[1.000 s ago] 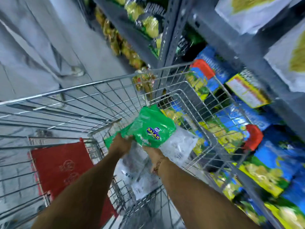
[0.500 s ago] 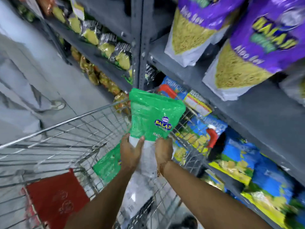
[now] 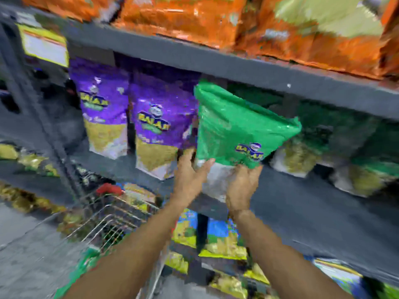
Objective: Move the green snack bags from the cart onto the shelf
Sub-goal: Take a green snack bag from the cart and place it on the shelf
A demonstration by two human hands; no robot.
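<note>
A green snack bag [image 3: 235, 128] with a clear lower part is held upright in front of the grey middle shelf [image 3: 302, 203]. My left hand [image 3: 190, 171] grips its lower left edge, and my right hand [image 3: 243, 184] supports its bottom from the right. The bag's top reaches under the shelf board above, right of two purple bags [image 3: 155, 126]. Darker green bags [image 3: 323, 134] stand further right on the same shelf. The wire cart [image 3: 108, 221] is low at the left, with another green bag [image 3: 86, 262] blurred inside it.
Orange bags [image 3: 194, 16] fill the top shelf. Blue and yellow packets [image 3: 220, 238] sit on lower shelves below my arms. A yellow price tag [image 3: 44, 45] hangs at the upper left. Grey floor [image 3: 28, 255] lies left of the cart.
Both hands lifted the green bag out of the cart and up to the middle shelf beside the purple bags. The view swung up from the cart to the shelves.
</note>
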